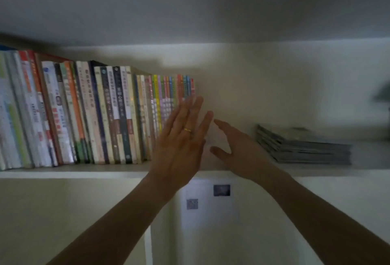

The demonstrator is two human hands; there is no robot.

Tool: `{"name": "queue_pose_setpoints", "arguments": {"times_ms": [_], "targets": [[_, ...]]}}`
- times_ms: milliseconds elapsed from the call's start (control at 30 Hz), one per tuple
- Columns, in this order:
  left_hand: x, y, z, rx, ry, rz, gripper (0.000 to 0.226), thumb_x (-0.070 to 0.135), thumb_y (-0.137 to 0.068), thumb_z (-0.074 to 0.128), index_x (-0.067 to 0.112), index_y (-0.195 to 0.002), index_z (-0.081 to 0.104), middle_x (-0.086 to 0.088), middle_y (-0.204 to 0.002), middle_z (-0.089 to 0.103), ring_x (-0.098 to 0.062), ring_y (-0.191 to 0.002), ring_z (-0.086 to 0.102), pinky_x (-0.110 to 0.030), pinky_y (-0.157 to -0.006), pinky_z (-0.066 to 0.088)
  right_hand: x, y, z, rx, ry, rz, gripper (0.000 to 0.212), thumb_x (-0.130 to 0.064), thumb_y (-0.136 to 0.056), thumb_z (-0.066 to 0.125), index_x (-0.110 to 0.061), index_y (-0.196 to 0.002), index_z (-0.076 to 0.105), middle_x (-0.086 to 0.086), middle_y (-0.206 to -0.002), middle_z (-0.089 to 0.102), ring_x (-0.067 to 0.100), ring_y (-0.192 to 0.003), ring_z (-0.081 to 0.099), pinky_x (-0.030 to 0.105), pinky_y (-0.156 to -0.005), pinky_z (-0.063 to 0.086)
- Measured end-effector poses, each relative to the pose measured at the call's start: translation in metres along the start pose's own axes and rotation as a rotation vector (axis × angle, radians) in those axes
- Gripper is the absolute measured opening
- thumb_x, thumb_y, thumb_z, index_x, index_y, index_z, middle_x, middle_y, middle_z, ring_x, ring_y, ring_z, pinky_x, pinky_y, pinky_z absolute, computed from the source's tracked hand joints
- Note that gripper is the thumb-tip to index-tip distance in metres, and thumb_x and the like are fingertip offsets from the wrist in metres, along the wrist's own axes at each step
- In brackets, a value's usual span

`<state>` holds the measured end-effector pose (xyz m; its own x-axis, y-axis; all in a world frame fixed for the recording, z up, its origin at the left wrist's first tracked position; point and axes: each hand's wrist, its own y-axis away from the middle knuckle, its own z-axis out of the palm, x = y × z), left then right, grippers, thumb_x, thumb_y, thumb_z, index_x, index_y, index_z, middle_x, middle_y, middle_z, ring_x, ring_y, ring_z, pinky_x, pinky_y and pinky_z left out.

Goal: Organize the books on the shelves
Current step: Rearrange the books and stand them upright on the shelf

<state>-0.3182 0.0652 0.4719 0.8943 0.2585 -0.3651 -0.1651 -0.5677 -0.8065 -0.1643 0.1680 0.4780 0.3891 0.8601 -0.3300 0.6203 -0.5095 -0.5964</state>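
Note:
A long row of upright books [88, 115] fills the left half of the white shelf [84, 173]. The thin, colourful spines [171, 89] end the row on the right. My left hand [181, 138], with a gold ring, is raised flat with straight fingers in front of that right end; whether it touches the spines I cannot tell. My right hand [236, 148] hovers just to the right over the bare shelf, fingers straight and thumb spread, holding nothing.
A flat pile of grey magazines [306, 148] lies on the same shelf to the right. A white sheet with a QR code [209, 201] hangs in the compartment below. The underside of the board above [190, 7] is close overhead.

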Motion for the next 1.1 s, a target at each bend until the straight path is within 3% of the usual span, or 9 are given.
{"name": "queue_pose_setpoints", "arguments": {"times_ms": [67, 200, 300, 433, 633, 800, 900, 967, 1100], "targets": [[0.024, -0.011, 0.003, 0.063, 0.091, 0.024, 0.056, 0.031, -0.105, 0.044, 0.013, -0.158, 0.038, -0.019, -0.167, 0.025, -0.035, -0.156, 0.020, -0.052, -0.124, 0.023, 0.017, 0.015, -0.023, 0.071, 0.174, 0.032, 0.064, -0.037, -0.098, 0.060, -0.027, -0.154, 0.033, 0.004, -0.148, 0.050, 0.027, -0.131, 0.051, 0.041, -0.107, 0.044], [0.082, -0.046, -0.001, -0.037, 0.458, -0.238, 0.051, 0.043, -0.107, 0.040, 0.016, -0.149, 0.048, -0.014, -0.134, 0.064, -0.035, -0.121, 0.060, -0.045, -0.100, 0.047, 0.055, 0.042, -0.097, 0.306, 0.301, 0.137, 0.045, -0.033, -0.095, 0.060, -0.027, -0.139, 0.051, 0.005, -0.130, 0.059, 0.028, -0.120, 0.056, 0.042, -0.098, 0.049], [0.114, -0.089, -0.001, -0.464, 0.754, -0.566, 0.064, 0.061, -0.104, 0.035, 0.013, -0.143, 0.048, -0.014, -0.133, 0.064, -0.035, -0.122, 0.060, -0.040, -0.103, 0.046, 0.096, 0.050, -0.147, 0.314, 0.305, 0.385, 0.044, -0.042, -0.095, 0.061, -0.026, -0.135, 0.053, 0.004, -0.125, 0.064, 0.027, -0.114, 0.060, 0.040, -0.096, 0.049], [0.148, -0.139, 0.016, -0.661, 1.126, -0.794, 0.044, 0.052, -0.101, 0.052, 0.011, -0.088, 0.062, -0.016, -0.103, 0.069, -0.031, -0.088, 0.068, -0.050, -0.093, 0.059, 0.149, 0.039, -0.164, 0.002, 0.153, 0.710, 0.051, -0.057, -0.093, 0.058, -0.008, -0.107, 0.064, 0.014, -0.111, 0.067, 0.031, -0.099, 0.063, 0.038, -0.087, 0.053], [0.152, -0.179, 0.033, -0.895, 1.236, -1.128, 0.038, 0.034, -0.086, 0.080, 0.007, -0.099, 0.057, -0.017, -0.110, 0.064, -0.029, -0.066, 0.066, -0.036, -0.049, 0.060, 0.177, 0.023, -0.150, 0.017, -0.056, 0.697, 0.052, -0.055, -0.076, 0.078, -0.009, -0.071, 0.055, 0.008, -0.071, 0.052, 0.021, -0.067, 0.050, 0.031, -0.051, 0.031], [0.141, -0.175, 0.053, -0.916, 1.169, -1.254, 0.071, 0.040, -0.072, 0.090, -0.003, -0.117, 0.056, -0.017, -0.123, 0.070, -0.026, -0.074, 0.072, -0.037, -0.071, 0.063, 0.182, 0.023, -0.148, 0.026, -0.122, 0.672, 0.054, -0.050, -0.072, 0.085, -0.010, -0.072, 0.050, 0.005, -0.070, 0.046, 0.017, -0.063, 0.044, 0.032, -0.048, 0.026], [0.144, -0.176, 0.053, -0.907, 1.186, -1.310, 0.070, 0.044, -0.064, 0.094, -0.002, -0.108, 0.064, -0.013, -0.109, 0.076, -0.024, -0.096, 0.075, -0.040, -0.096, 0.057, 0.185, 0.023, -0.147, 0.039, -0.131, 0.668, 0.055, -0.052, -0.070, 0.085, -0.010, -0.074, 0.050, 0.005, -0.072, 0.047, 0.023, -0.073, 0.051, 0.031, -0.047, 0.026], [0.152, -0.178, 0.046, -0.898, 1.196, -1.287, 0.055, 0.046, -0.068, 0.091, 0.004, -0.092, 0.067, -0.010, -0.093, 0.075, -0.025, -0.085, 0.073, -0.037, -0.097, 0.056, 0.187, 0.025, -0.145, 0.062, -0.161, 0.668, 0.056, -0.055, -0.071, 0.084, -0.009, -0.076, 0.052, 0.006, -0.074, 0.049, 0.028, -0.081, 0.054, 0.031, -0.047, 0.026], [0.172, -0.183, 0.032, -0.888, 1.326, -1.186, 0.025, 0.031, -0.092, 0.075, 0.008, -0.087, 0.065, -0.009, -0.059, 0.071, -0.022, -0.041, 0.065, -0.032, -0.042, 0.058, 0.192, 0.027, -0.147, 0.059, -0.233, 0.675, 0.054, -0.052, -0.073, 0.083, -0.008, -0.086, 0.055, 0.005, -0.073, 0.045, 0.027, -0.082, 0.052, 0.031, -0.047, 0.026]]}}
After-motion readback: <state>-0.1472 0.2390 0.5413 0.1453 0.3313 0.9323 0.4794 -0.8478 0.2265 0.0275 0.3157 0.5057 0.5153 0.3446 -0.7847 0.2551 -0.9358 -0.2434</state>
